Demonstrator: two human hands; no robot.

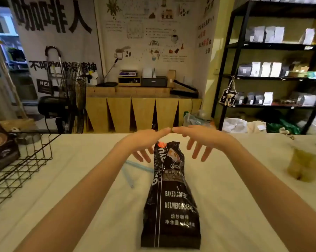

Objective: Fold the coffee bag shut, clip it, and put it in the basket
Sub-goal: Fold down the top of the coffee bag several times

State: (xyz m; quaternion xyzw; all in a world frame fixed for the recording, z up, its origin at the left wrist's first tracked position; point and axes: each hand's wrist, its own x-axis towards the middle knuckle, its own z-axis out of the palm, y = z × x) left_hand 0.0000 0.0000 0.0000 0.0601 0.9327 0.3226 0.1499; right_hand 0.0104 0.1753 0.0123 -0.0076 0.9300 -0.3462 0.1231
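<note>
A black coffee bag [171, 200] with white lettering lies lengthwise on the cream table [80, 179], its narrow top end pointing away from me. My left hand [144, 142] hovers over the top end on its left side, fingers spread and holding nothing. My right hand [199, 140] hovers on the right side in the same way, and the two hands' fingertips nearly meet above the bag. A light blue clip [133, 170] lies on the table just left of the bag. The black wire basket [20, 164] stands at the table's left edge.
Another dark coffee bag [2, 148] sits inside the basket. A plastic cup of yellowish drink [306, 162] stands at the table's right side. Beyond the table are a fan, a wooden counter and black shelves with bags.
</note>
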